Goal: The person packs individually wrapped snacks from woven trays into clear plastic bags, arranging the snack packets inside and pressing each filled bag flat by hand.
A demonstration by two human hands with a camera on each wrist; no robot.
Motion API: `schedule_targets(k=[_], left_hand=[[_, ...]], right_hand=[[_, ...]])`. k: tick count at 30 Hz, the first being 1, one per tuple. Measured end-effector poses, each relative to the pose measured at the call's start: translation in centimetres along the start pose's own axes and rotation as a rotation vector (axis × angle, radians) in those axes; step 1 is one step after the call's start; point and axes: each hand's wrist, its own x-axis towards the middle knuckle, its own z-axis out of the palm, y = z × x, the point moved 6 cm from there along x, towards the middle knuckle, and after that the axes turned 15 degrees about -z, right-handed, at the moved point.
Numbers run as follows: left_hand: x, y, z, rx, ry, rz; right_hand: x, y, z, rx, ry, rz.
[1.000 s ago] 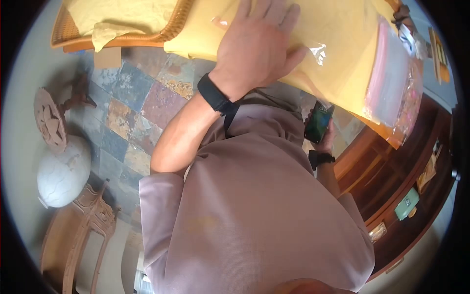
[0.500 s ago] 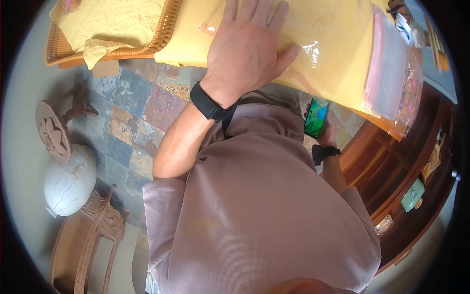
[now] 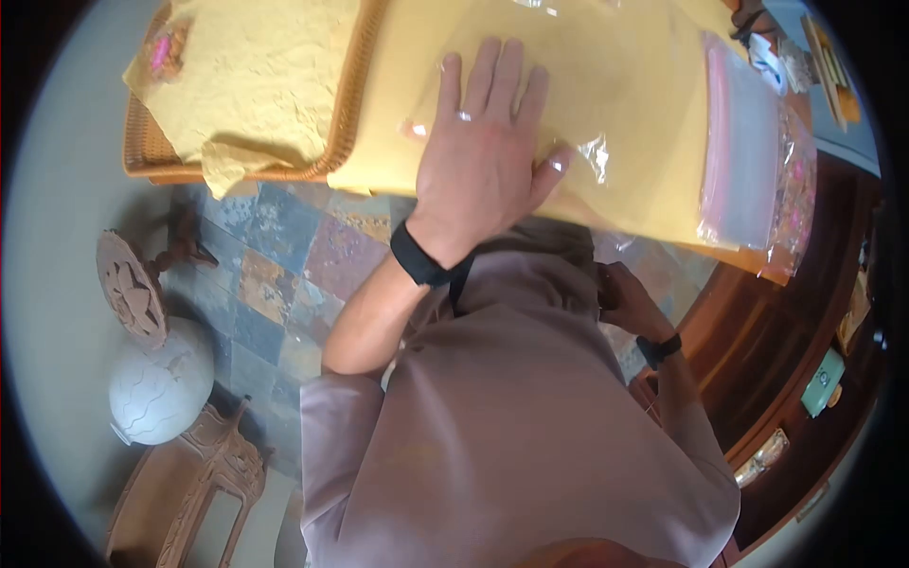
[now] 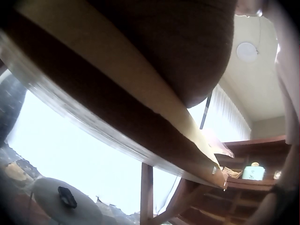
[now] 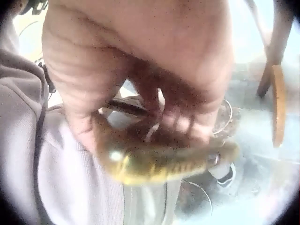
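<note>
My left hand [image 3: 483, 156] rests palm down, fingers spread, on clear plastic [image 3: 615, 123] over a yellow sheet [image 3: 393, 104]. The left wrist view shows this hand [image 4: 183, 47] as a dark shape over the tabletop edge. Low by the right hip is my right hand [image 3: 630, 301], its fingers partly behind the clothing. In the right wrist view, the right hand [image 5: 140, 51] grips a phone [image 5: 164, 165] by its edges; the phone's screen is out of sight.
A paper-lined wicker basket [image 3: 348, 95] stands left of my left hand. Pink-edged plastic bags [image 3: 743, 147] lie at the table's right end. Wooden shelves [image 3: 757, 322] stand to the right. On the left are a carved stand [image 3: 133, 289], a white vase [image 3: 163, 383] and a carved chair [image 3: 213, 454].
The right hand has moved in against the hip, and the phone it held in view, whose screen lit up, is now hidden from the head view. The left hand stays on the plastic.
</note>
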Motion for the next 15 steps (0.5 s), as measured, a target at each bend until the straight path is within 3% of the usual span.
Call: schedule_targets(k=[2, 4, 6, 9, 10, 12, 14, 15], left_hand=[[-0.1, 0.1, -0.2, 0.006, -0.009, 0.001], [0.0, 0.1, -0.4, 0.018, -0.012, 0.004], [-0.1, 0.1, -0.2, 0.005, -0.055, -0.016], [-0.1, 0.3, -0.1, 0.010, -0.065, -0.017], [0.0, 0.3, 0.0, 0.009, -0.078, -0.022], [-0.1, 0.3, 0.0, 0.013, -0.075, -0.018], [0.0, 0.2, 0.0, 0.007, -0.087, -0.020], [0.0, 0.2, -0.2, 0.016, -0.072, -0.017]], right_hand=[[1.8, -1.3, -0.4, 0.039, 0.317, -0.208], [2.5, -1.2, 0.1, 0.021, 0.329, -0.169], [1.5, -1.8, 0.7, 0.261, 0.406, 0.394], [0.8, 4.5, 3.2, 0.262, 0.560, 0.234], [0.7, 4.2, 3.2, 0.259, 0.567, 0.226], [0.9, 1.0, 2.7, 0.250, 0.525, -0.001], [-0.1, 0.4, 2.6, 0.394, 0.490, -0.058], [-0.6, 0.1, 2.8, 0.383, 0.389, -0.142]])
